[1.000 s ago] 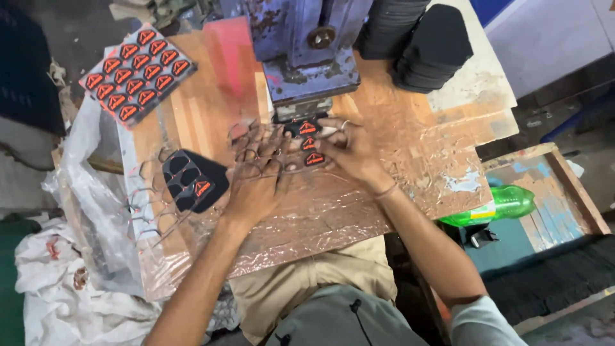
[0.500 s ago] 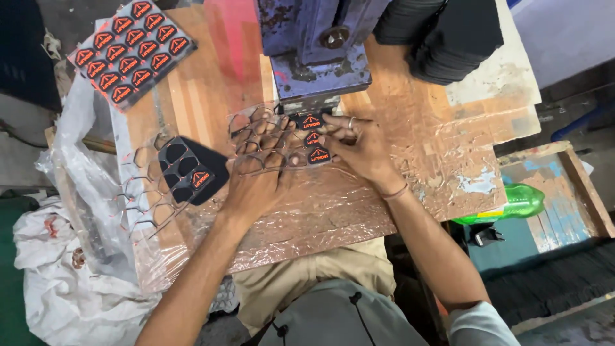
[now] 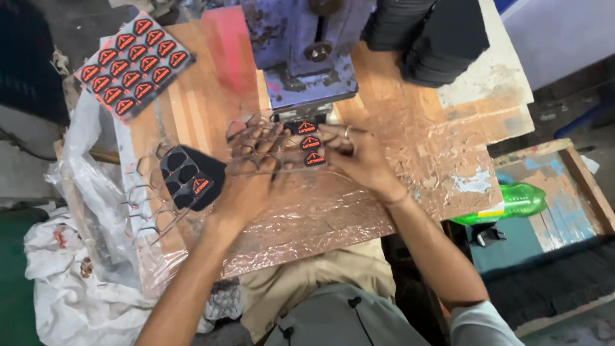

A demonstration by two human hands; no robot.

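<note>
Head view looks down on a wooden tabletop (image 3: 192,115) with pale plank grain, much of it covered by crinkled, shiny clear plastic film (image 3: 333,211). At the far edge stands a worn blue-purple metal press (image 3: 301,57) with chipped paint. Just below its base lies a black sheet with red-and-orange badge shapes (image 3: 309,142), three of them showing in a row between the two hands.

The left hand (image 3: 253,166) lies flat on the sheet, its fingers spread wide and pressing down rather than gripping. The right hand (image 3: 359,157) rests on the sheet's other edge with fingers curled low against it; whether they pinch the sheet cannot be told.

Left of the left hand lies a black punched-out sheet (image 3: 189,176) with empty rounded holes and one red badge left in it. At the far left corner sits a full sheet of red badges (image 3: 131,64) in neat rows. A stack of black rubbery pieces (image 3: 435,38) sits right of the press. A green plastic bottle (image 3: 512,202) lies on its side on a paint-stained wooden tray (image 3: 576,186). White plastic bags (image 3: 70,256) are bunched at the left.

Against half a second ago, both hands hold nearly the same places by the press, and the sheet stays under them.
</note>
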